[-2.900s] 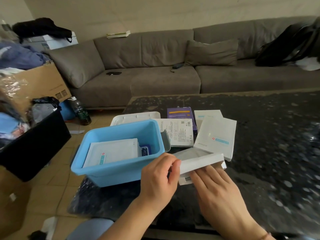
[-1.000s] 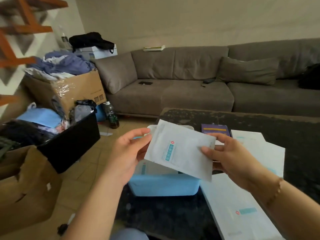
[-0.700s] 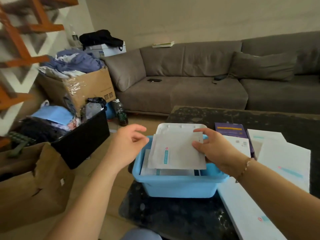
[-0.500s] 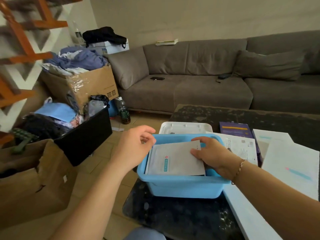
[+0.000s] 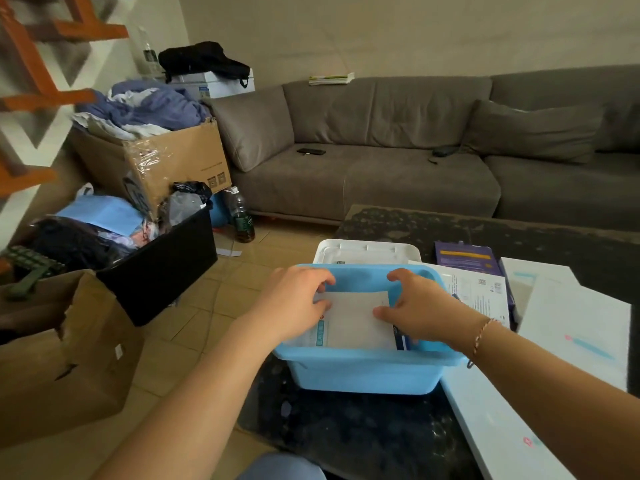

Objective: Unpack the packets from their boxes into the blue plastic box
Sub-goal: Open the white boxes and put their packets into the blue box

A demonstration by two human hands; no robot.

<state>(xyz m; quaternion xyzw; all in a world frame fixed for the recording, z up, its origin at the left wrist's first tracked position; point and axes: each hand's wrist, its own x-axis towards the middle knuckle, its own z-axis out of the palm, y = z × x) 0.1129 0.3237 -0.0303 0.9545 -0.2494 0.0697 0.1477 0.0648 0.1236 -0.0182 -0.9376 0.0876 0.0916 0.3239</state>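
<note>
Hands are settling a white packet (image 5: 353,320) into the blue box (image 5: 363,372): left hand (image 5: 294,306) and right hand (image 5: 415,306) are both pinching its edges. White boxes (image 5: 571,327) are lying on the worktop (image 5: 519,233) beside it, so unpacking probably isn't finished.

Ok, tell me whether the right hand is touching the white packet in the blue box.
Touching. The head view shows the right hand with fingertips on the white packet's right edge inside the blue box.

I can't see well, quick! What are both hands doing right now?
Left hand: fingers curled on the white packet inside the blue plastic box.
Right hand: gripping the same packet's other side.
</note>
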